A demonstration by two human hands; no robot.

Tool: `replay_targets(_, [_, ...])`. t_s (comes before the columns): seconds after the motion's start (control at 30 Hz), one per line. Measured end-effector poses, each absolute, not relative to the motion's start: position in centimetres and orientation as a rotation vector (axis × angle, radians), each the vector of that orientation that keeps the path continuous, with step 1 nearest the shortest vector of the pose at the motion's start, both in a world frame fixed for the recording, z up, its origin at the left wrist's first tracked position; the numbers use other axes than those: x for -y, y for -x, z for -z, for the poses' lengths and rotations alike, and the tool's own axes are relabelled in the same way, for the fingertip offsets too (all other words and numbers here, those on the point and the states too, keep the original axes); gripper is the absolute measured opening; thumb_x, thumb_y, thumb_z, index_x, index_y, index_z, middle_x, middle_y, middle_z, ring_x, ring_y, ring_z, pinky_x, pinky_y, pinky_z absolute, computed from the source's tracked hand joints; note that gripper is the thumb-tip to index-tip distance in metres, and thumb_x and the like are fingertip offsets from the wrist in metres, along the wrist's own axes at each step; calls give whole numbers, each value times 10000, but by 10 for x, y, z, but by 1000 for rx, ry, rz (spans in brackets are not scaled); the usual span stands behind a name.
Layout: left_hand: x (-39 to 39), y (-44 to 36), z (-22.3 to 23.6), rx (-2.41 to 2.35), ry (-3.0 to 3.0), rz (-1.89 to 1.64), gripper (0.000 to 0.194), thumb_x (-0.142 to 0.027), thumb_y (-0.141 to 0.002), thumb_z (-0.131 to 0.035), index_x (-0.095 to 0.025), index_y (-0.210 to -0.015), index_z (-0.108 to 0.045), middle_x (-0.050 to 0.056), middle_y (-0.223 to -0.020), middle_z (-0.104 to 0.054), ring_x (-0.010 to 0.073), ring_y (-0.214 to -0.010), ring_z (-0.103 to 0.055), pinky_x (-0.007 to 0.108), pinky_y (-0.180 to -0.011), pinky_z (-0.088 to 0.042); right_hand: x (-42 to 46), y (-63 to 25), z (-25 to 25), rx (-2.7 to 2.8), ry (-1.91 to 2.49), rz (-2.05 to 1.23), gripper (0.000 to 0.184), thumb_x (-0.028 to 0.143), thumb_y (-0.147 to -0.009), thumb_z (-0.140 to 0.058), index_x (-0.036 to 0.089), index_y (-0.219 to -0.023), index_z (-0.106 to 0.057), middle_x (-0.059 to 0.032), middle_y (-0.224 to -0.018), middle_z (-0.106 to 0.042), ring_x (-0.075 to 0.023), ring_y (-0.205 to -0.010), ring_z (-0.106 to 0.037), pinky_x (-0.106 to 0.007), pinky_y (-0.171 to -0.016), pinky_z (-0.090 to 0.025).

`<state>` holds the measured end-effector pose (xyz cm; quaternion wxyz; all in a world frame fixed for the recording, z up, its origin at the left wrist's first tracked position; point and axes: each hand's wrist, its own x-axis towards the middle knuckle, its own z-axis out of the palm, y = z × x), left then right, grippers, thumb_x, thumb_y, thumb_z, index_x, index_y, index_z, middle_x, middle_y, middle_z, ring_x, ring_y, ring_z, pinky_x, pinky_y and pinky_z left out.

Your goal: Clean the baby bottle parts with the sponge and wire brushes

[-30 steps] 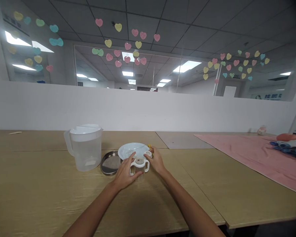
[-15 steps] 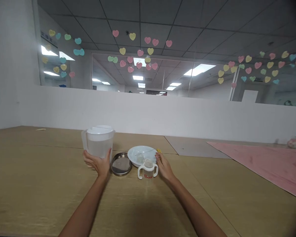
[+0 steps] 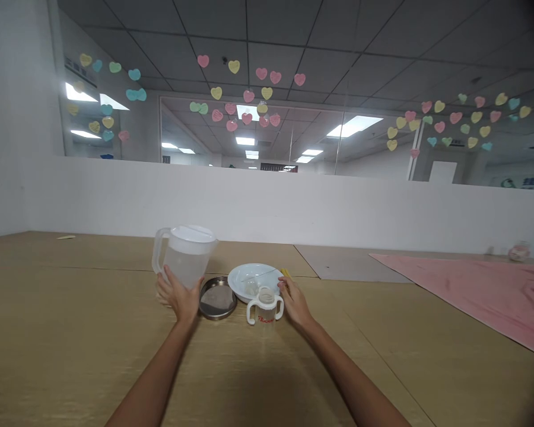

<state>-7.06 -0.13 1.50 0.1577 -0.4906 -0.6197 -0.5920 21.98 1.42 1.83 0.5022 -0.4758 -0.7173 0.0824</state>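
A translucent plastic pitcher (image 3: 187, 261) with a white lid and clear contents is tilted to the right, its spout toward the bowl. My left hand (image 3: 178, 296) is wrapped round its lower body, closed on it. At the right rim of the white bowl (image 3: 238, 274), the fingers of my right hand (image 3: 294, 301) are closed on the edge. Inside the bowl are a clear rounded object (image 3: 251, 286) and a thin rod. Something yellow (image 3: 285, 272) shows behind my right fingertips. A clear cup (image 3: 266, 314) with two white handles and red lettering stands upright before the bowl.
A round metal tray (image 3: 218, 298) lies between the pitcher and the bowl. To the right are a grey sheet (image 3: 342, 265) and a pink cloth (image 3: 467, 290), with a small pinkish jar (image 3: 518, 251) beyond. A white wall (image 3: 231, 201) bounds the table's back.
My left hand has tipped the pitcher further to the right and shifted it slightly that way. The right hand stays at the bowl's rim. My view has turned a little.
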Motion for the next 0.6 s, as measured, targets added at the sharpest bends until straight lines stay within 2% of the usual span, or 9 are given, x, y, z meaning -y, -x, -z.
replay_targets(0.13, [10,57,-25,1805,1316,1588,782,-465,-777,-489,-131,-1394,-143,210,-1441,-119,446,-1281,-119,636,-995,-80,-15,-220,-17,1728,1153,-217,357,400,-869,-342,170,-1019,-572,-87,-1016,-620,-206,-951,-555,-351,-855,-417])
replay_targets(0.37, [14,44,-27,1724,1447,1359,657,-373,-803,-492,-119,-1365,-265,225,-1417,-180,392,-1300,-116,620,-994,-74,-17,-221,-16,1757,1137,-182,358,392,-879,-329,170,-992,-586,-83,-1000,-624,-204,-946,-554,-344,-848,-414])
replay_targets(0.6, [16,44,-26,1713,1472,1363,669,-392,-789,-508,-139,-1363,-276,212,-1422,-188,394,-1296,-123,622,-990,-54,-13,-220,-20,1777,1127,-152,339,378,-879,-334,176,-962,-592,-68,-945,-633,-198,-900,-562,-337,-824,-419])
